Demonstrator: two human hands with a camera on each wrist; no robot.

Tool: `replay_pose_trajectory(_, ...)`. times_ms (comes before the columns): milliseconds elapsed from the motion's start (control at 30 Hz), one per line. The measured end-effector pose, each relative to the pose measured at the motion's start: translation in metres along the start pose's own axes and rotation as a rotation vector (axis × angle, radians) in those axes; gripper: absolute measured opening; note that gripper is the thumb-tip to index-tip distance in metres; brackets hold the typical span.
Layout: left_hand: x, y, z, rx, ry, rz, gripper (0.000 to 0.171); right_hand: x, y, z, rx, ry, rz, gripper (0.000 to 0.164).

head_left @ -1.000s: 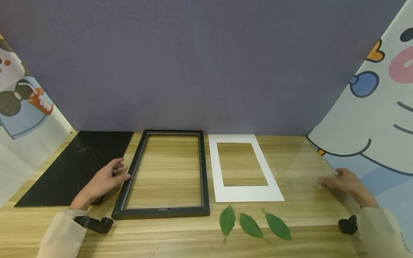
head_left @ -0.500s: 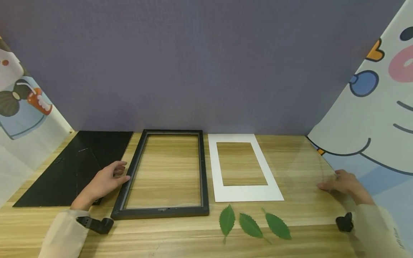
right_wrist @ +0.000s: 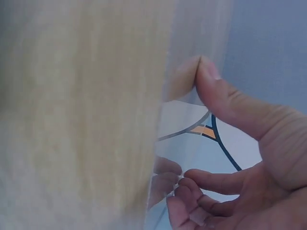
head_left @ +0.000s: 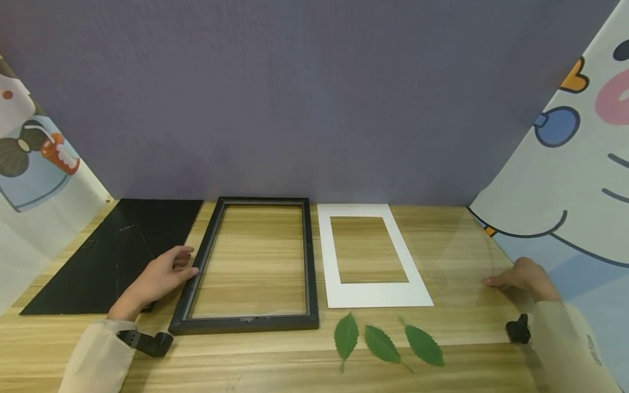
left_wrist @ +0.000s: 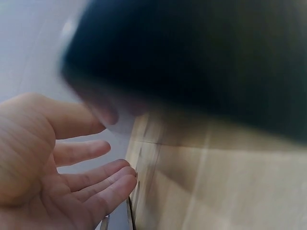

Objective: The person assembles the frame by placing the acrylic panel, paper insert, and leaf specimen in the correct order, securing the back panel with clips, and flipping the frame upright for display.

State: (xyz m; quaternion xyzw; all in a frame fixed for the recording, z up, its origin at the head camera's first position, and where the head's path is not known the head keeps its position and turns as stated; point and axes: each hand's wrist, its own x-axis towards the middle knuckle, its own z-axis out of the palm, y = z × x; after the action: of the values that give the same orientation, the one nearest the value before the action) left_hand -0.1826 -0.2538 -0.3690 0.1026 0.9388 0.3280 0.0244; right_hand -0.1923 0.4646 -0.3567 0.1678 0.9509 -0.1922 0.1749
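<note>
My right hand (head_left: pixel 526 277) pinches the edge of a clear sheet (right_wrist: pixel 182 88), thumb on its face and fingers at its edge. Reflections of the thumb and fingers show in the sheet, which in the head view is barely visible against the wood. My left hand (head_left: pixel 159 275) has loosely bent fingers, and its thumb tip lies right at the left bar of a black picture frame (head_left: pixel 313 267). A black frame backing board (head_left: pixel 88 273) lies to the left, partly covered by that hand. In the left wrist view, a dark blurred shape (left_wrist: pixel 192 57) hides much of the scene beyond the hand.
A white mat board (head_left: pixel 378 296) with a rectangular opening lies right of the frame. In front of it are a green leaf (head_left: pixel 346 334) and two more leaves. A grey panel (head_left: pixel 304 109) rises behind the wooden table (head_left: pixel 236 360), with cartoon-printed sheets at both sides.
My right hand and forearm have shifted slightly left, and its fingers have tucked further beneath. The left hand has barely moved; frame, mat board and leaves lie as before.
</note>
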Motion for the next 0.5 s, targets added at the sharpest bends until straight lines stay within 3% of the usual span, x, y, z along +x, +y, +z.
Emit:
replay_pose_trajectory(267,0.0016,-0.0005,0.0012,-0.008,-0.014,-0.012,0.06,0.0033,0.0039,-0.0016,-0.059,-0.057,-0.006,0.121)
replay_pose_trajectory(500,0.0019,0.0002,0.003,-0.029,-0.012,-0.012,0.059,0.003,0.008,-0.0032,0.003,-0.1,0.003,0.119)
